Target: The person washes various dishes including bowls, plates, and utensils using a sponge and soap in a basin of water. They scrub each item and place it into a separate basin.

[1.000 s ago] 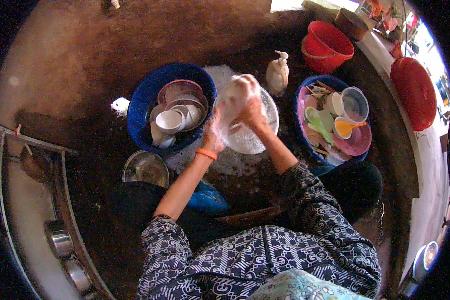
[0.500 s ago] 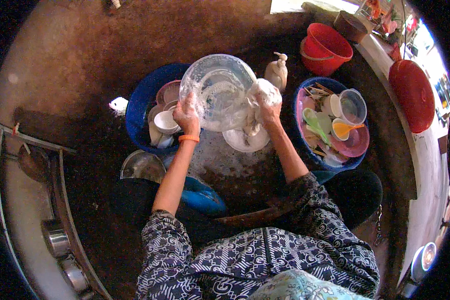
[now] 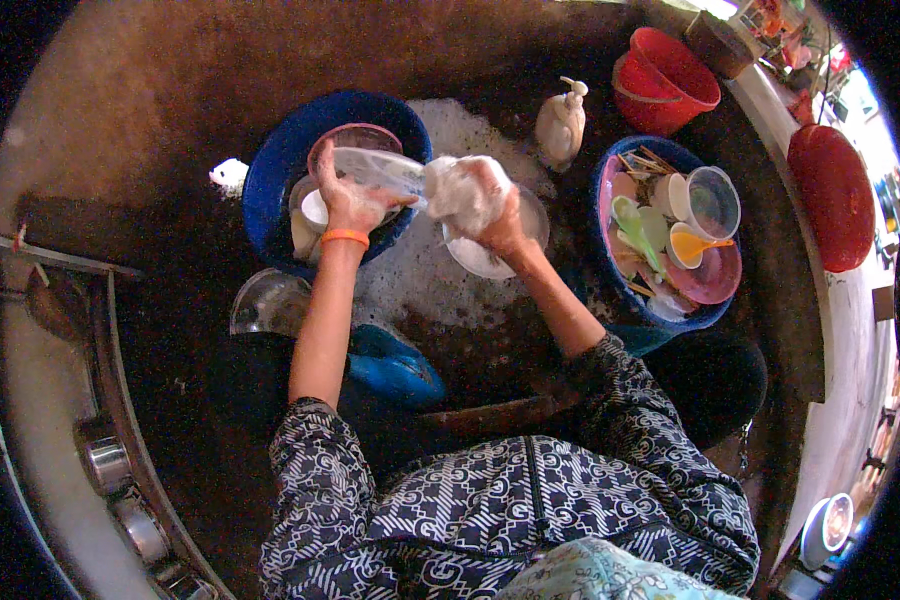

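Observation:
My left hand [image 3: 350, 207], an orange band at its wrist, grips a clear plastic bowl [image 3: 378, 167] now turned nearly edge-on. Closed around a foamy white scrubbing cloth or sponge [image 3: 460, 192], my right hand [image 3: 500, 215] presses near the bowl's right end. Suds hide the scrubber's exact kind. Below my right hand a shallow whitish bowl [image 3: 482, 263] rests on the foamy floor, partly covered by the hand. Beneath my left hand is a blue tub [image 3: 260, 215] holding a pinkish bowl [image 3: 370, 135], a white bowl [image 3: 314, 208] and other dishes.
At the right, another blue tub [image 3: 608, 268] holds chopsticks, cups, a green spoon [image 3: 638, 228] and a yellow ladle [image 3: 692, 243]. Beyond stand a pump bottle [image 3: 562, 128] and a red bucket [image 3: 675, 85]. A transparent bowl [image 3: 268, 303] sits near my left knee.
The clear bowl has tipped from facing me to nearly edge-on and shifted left and slightly down. My right hand with the scrubber has moved left, leaving the shallow bowl more exposed.

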`<state>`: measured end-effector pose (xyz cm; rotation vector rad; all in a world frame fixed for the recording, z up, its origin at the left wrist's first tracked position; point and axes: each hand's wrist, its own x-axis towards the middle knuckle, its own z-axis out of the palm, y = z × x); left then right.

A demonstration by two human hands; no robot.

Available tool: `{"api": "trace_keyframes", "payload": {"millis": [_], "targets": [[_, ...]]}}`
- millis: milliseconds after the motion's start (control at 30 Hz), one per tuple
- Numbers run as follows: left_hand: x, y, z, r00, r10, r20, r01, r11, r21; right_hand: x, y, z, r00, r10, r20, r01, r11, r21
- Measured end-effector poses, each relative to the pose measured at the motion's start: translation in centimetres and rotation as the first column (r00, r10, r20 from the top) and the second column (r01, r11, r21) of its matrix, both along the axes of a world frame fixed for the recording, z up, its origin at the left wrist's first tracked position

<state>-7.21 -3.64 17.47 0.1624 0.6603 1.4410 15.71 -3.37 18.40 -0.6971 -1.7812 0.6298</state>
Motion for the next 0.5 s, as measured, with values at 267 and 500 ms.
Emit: {"api": "trace_keyframes", "payload": {"millis": [267, 500], "targets": [[-1.2, 1.2, -0.5, 0.988, -0.064, -0.138, 0.068, 0.997, 0.026, 0.4, -0.2, -3.6, 0.996, 0.052, 0.066, -0.028, 0.946, -0.322], [1.6, -0.8, -0.9, 0.960, -0.062, -0.274, 0.101, 0.986, 0.130, 6.3, 2.3, -16.7, 0.697, -0.151, 0.701, 0.453, 0.850, -0.269]]}}
